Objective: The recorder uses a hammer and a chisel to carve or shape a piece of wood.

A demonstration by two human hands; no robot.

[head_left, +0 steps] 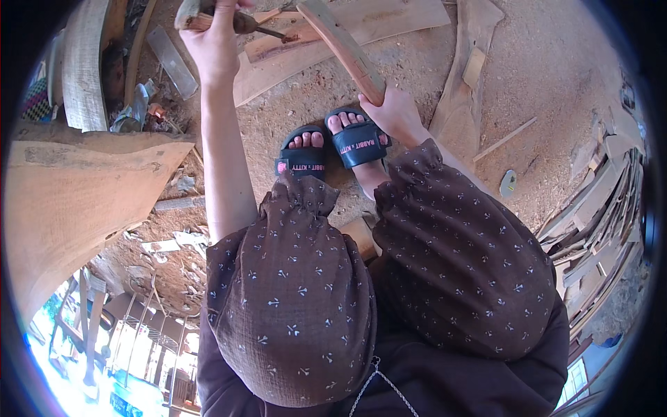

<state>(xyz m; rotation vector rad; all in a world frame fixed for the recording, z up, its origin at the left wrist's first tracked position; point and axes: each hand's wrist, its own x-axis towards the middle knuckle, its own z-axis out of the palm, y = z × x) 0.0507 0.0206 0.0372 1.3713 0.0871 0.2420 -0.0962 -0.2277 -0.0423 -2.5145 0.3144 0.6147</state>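
Note:
Near the top edge, my left hand (217,45) is closed round a tool with a thick wooden handle (194,19) and a thin dark metal shaft (269,32). Its shaft points right, with the tip over a reddish mark on a wooden board (281,44). The kind of tool is not clear, as the frame edge cuts off part of it and my fingers. In my right hand (394,111), fingers wrapped, is the lower end of a long wooden bar (347,52). The bar slants up and left, its upper end close to the board.
My sandalled feet (302,149) rest on dusty ground between my hands. A large wooden slab (83,201) stands at the left, with boards (85,66) behind it. A long plank (462,76) lies right of the bar. Stacked wood strips (590,215) line the right side.

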